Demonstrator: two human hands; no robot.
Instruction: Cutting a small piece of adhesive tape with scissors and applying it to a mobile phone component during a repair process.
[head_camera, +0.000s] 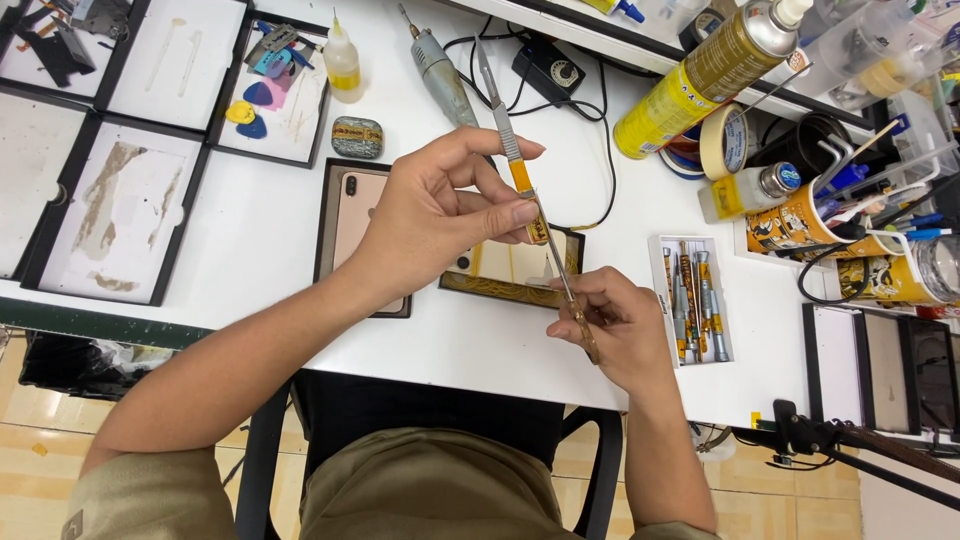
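Observation:
My left hand is raised over the white table and pinches a slim metal scalpel by its orange and yellow grip, blade pointing away from me. My right hand, lower and nearer the table's front edge, holds a thin tool with a brownish handle. Its narrow shaft runs up to the lower end of the scalpel grip. Under the hands lie a rose-gold phone, back side up, in a black frame and a small black-edged gold panel.
A white tray of screwdrivers sits right of my right hand. Behind are a yellow spray can, tape roll, grey rotary tool, small squeeze bottle, a tin and tool cups. Black-rimmed trays fill the left.

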